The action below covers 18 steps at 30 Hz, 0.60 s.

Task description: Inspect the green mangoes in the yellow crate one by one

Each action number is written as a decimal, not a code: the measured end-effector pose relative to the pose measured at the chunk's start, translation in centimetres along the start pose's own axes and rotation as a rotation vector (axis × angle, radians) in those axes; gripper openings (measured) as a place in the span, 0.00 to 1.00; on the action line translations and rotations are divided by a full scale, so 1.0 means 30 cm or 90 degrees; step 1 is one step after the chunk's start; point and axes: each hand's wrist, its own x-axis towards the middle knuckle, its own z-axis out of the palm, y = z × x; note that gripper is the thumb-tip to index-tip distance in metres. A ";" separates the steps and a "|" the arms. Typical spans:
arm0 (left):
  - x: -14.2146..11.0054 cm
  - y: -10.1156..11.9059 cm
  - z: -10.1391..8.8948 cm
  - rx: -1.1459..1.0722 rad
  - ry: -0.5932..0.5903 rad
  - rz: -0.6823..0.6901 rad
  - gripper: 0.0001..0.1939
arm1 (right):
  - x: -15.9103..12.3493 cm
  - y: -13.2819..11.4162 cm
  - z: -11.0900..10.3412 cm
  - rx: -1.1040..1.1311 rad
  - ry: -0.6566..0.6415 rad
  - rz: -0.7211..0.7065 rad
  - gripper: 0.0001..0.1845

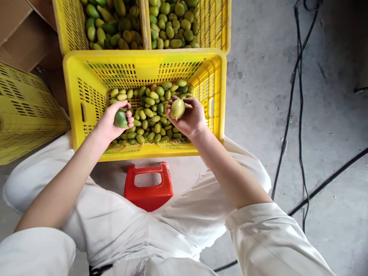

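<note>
A yellow plastic crate (94,73) stands on the floor in front of me, partly filled with many small green and yellow-green fruits (151,115). My left hand (113,122) is closed around a darker green fruit (120,119) above the crate's left side. My right hand (189,117) holds up a pale yellow-green fruit (177,109) between its fingers over the crate's right side. Both forearms reach out from white sleeves.
Two more yellow crates (145,23) of green fruit stand behind. An overturned yellow crate (25,111) and cardboard (20,34) lie at left. A red stool (148,188) sits between my knees. Black cables (299,115) run across the grey concrete floor at right.
</note>
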 end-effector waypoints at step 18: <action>-0.010 -0.006 0.004 -0.002 -0.028 -0.006 0.12 | -0.017 -0.008 0.018 -0.151 -0.161 0.011 0.26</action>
